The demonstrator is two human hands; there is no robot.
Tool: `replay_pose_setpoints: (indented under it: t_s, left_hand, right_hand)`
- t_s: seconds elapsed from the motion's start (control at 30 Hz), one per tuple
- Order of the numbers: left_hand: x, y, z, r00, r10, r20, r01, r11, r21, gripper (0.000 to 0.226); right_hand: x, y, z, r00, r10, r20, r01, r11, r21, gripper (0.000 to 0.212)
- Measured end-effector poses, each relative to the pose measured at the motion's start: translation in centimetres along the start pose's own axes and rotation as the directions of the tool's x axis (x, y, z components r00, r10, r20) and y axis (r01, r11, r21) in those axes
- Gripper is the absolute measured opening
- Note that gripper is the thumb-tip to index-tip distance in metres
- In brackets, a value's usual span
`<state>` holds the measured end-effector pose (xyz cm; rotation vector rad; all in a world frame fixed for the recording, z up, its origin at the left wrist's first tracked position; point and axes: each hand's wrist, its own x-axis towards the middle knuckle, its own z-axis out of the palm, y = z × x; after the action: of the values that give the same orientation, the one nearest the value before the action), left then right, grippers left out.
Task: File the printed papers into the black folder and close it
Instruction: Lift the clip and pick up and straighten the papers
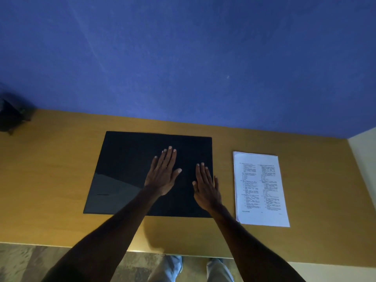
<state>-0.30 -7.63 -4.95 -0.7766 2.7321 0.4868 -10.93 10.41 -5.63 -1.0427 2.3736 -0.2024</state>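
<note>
The black folder (126,169) lies flat and closed on the wooden desk (50,180), in the middle of the view. My left hand (163,174) rests flat on its cover, fingers stretched out and holding nothing. Flat near the folder's right edge is my right hand (206,188), its fingers also spread and empty. The printed papers (261,190) sit as a white stack with two columns of text on the desk, just right of the folder and apart from it.
A blue wall (183,58) rises straight behind the desk. A dark object (11,115) stands at the desk's far left corner. The desk's front edge runs near my legs, with floor below it.
</note>
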Motion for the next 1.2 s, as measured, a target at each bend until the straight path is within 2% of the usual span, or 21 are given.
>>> replay_pose_setpoints:
  t_s: [0.3,0.5,0.87,0.97,1.07,1.2]
  left_hand:
    - [0.6,11.5,2.1,0.998,0.07,-0.002,-0.07,0.997,-0.014,0.076]
    - [1.7,20.3,3.9,0.994,0.093,0.055,-0.092,0.995,-0.027,0.075]
    - [2.7,29.3,6.5,0.977,-0.099,0.187,0.135,0.973,-0.188,0.081]
    - [3.2,30.2,6.7,0.972,-0.134,0.195,0.178,0.956,-0.231,0.082]
    - [3.6,30.8,6.8,0.954,-0.201,0.221,0.262,0.919,-0.294,0.08]
    - [4.0,31.5,6.9,0.928,-0.301,0.22,0.369,0.826,-0.427,0.073]
  right_hand:
    - [-3.5,10.2,-4.1,0.994,0.098,-0.057,-0.098,0.995,0.004,0.068]
    - [-5.8,17.6,-6.5,0.982,0.159,-0.1,-0.164,0.985,-0.046,0.068]
    - [-7.3,27.2,-9.0,0.964,0.259,-0.064,-0.261,0.965,-0.028,0.064]
    - [-7.4,28.2,-9.4,0.931,0.352,-0.096,-0.336,0.93,0.146,0.064]
    - [-7.1,28.7,-9.8,0.866,0.497,-0.058,-0.434,0.804,0.407,0.055]
    - [-6.2,29.3,-10.5,0.843,0.538,0.017,-0.461,0.704,0.541,0.051]
